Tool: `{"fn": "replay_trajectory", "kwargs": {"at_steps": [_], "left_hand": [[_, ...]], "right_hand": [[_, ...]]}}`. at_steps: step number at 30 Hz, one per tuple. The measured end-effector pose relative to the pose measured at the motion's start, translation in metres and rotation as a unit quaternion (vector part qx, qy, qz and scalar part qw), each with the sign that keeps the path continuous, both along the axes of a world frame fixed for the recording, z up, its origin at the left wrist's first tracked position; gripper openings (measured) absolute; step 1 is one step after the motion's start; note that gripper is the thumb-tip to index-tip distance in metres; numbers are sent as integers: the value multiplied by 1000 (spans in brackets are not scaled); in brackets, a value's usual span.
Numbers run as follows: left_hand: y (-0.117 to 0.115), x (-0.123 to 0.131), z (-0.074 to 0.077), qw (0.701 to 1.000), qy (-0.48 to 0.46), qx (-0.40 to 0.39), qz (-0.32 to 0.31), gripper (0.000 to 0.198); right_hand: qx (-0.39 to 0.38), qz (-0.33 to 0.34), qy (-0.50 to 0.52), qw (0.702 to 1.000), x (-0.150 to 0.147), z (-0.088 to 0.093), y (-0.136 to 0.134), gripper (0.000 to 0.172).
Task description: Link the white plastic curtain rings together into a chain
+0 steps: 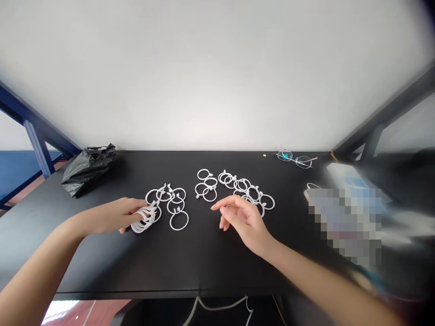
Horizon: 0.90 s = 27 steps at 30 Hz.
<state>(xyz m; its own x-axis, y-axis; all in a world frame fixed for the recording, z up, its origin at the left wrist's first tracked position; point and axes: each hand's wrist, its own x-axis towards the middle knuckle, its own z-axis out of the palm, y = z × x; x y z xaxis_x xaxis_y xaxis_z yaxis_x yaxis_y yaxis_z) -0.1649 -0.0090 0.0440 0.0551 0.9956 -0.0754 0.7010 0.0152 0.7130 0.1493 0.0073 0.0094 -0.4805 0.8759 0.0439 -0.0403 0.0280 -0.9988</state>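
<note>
My left hand (117,216) is closed around a bundle of white rings (138,226), stacked side by side, low over the left part of the black table. Small prongs or clasp ends stick out from these rings. Beside that hand lies a group of similar loose rings (179,229), some overlapping. My right hand (245,222) hovers right of the middle, empty, with its fingers loosely curved and apart. Just behind it is another overlapping group of white rings (253,198), which it partly covers. Between the two groups, several more rings (205,194) lie near the table's middle.
A crumpled black plastic bag (90,167) sits at the back left. Eyeglasses (294,160) lie at the back right. A blurred, pixelated flat object (343,226) and a pale package (350,176) occupy the right side. Blue frame bars (37,145) flank the black table (152,267).
</note>
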Motion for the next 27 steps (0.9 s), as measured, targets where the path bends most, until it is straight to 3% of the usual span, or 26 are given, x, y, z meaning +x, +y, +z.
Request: {"fn": "replay_trajectory", "kwargs": {"at_steps": [8, 10, 13, 15, 17, 20, 27], "left_hand": [[0, -23, -20, 996, 75, -53, -7, 55], [-3, -22, -25, 993, 109, -36, -3, 56], [-10, 0, -37, 976, 183, 112, 39, 58], [-15, 24, -49, 951, 238, 199, -7, 65], [-17, 44, -61, 928, 290, 226, -68, 69], [-11, 58, -73, 908, 339, 225, -93, 64], [11, 26, -75, 917, 340, 181, -101, 48]], "right_hand": [[6, -36, 31, 999, 0, 0, 6, 20], [9, -39, 34, 999, 0, 0, 6, 19], [8, -41, 31, 999, 0, 0, 6, 19], [8, -42, 29, 999, 0, -1, 6, 18], [12, -44, 31, 999, 0, -2, 7, 19], [15, -47, 30, 998, 1, -4, 9, 19], [14, -51, 31, 998, 2, -4, 11, 18]]}}
